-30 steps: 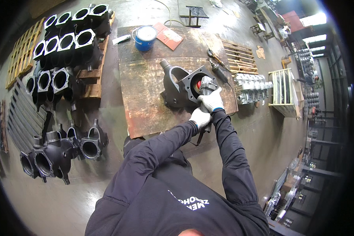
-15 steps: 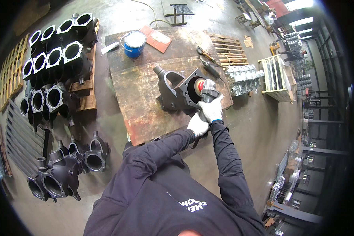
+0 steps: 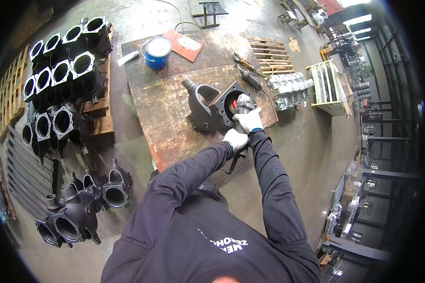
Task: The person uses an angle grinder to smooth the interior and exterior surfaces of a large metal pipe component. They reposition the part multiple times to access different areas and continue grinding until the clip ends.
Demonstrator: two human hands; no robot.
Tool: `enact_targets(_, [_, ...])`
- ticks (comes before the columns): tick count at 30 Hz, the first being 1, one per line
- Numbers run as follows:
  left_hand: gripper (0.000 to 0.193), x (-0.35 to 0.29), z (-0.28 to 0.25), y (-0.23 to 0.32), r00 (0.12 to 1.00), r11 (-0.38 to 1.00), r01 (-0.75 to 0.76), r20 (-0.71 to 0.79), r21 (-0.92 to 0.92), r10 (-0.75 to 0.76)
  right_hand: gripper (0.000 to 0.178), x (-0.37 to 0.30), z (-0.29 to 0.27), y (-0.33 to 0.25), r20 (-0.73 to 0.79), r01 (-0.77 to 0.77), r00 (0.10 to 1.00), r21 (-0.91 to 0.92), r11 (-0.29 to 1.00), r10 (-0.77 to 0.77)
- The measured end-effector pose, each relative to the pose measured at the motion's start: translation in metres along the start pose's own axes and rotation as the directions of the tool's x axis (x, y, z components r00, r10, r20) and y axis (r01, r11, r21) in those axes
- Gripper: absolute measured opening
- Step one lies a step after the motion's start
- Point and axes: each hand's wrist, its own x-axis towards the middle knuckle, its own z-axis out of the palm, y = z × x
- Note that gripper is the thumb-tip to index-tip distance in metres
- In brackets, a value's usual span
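Both my hands, in white gloves, are closed on an angle grinder (image 3: 244, 104). My right hand (image 3: 250, 120) wraps its body close to the head; my left hand (image 3: 235, 140) grips farther back, nearer to me. The grinder's red disc (image 3: 234, 104) sits inside the round bore of a dark cast-metal housing (image 3: 204, 114), by the flange with bolt holes. Whether the disc touches the bore wall I cannot tell. The housing lies on a worn, stained worktable (image 3: 158, 115), with its arched yoke side and stub pipe toward the left.
On the tabletop stand a blue bucket (image 3: 157, 53), a reddish flat sheet (image 3: 184, 45), a white tube (image 3: 128, 58) and a second dark power tool (image 3: 250, 79) with its cord. Rows of similar castings (image 3: 61, 73) fill pallets at left; more castings (image 3: 68, 226) stand on the floor. Silvery parts (image 3: 290, 89) lie right.
The grinder and both hands have shifted slightly left, and its head tilts deeper toward the bore. The whole view has moved a little. My grip is unchanged.
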Motion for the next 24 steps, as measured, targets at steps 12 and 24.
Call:
enact_targets(12, [0.050, -0.012, 0.014, -0.024, 0.976, 0.964, -0.217, 0.026, 0.156, 0.215, 0.102, -0.056, -0.016, 0.008, -0.175, -0.006, 0.984, 0.092, 0.996, 0.022])
enact_targets(24, [0.026, -0.024, 0.014, -0.018, 0.889, 0.852, -0.457, 0.085, 0.255, 0.451, 0.118, -0.058, -0.026, -0.004, -0.143, 0.062, 0.988, 0.033, 0.998, -0.057])
